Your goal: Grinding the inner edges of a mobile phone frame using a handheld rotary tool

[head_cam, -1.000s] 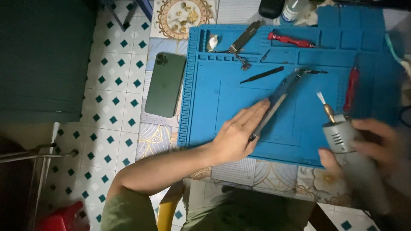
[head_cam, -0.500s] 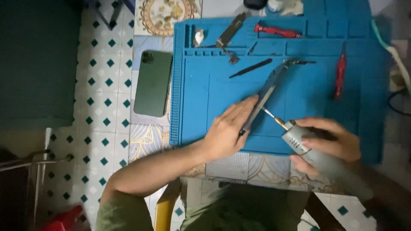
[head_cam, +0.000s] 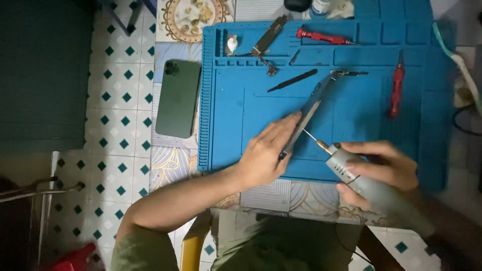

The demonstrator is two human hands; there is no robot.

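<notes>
Blue mat (head_cam: 351, 108) covers the counter; left hand (head_cam: 266, 153) pins the slim board (head_cam: 307, 113) flat, fingers spread, while right hand (head_cam: 376, 168), at four o'clock, grips the grey rotary tool (head_cam: 371, 188) against its edge.

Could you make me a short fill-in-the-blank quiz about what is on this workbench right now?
1. The left hand presses a long narrow metal part against the ____ work mat.
2. The right hand holds a grey ____-shaped power tool, its thin tip aimed at that part.
3. The dark green phone lies face down, ____ the mat, on the tiled table.
4. Two screwdrivers on the mat have ____ handles.

Missing words: blue; pen; beside; red
</notes>
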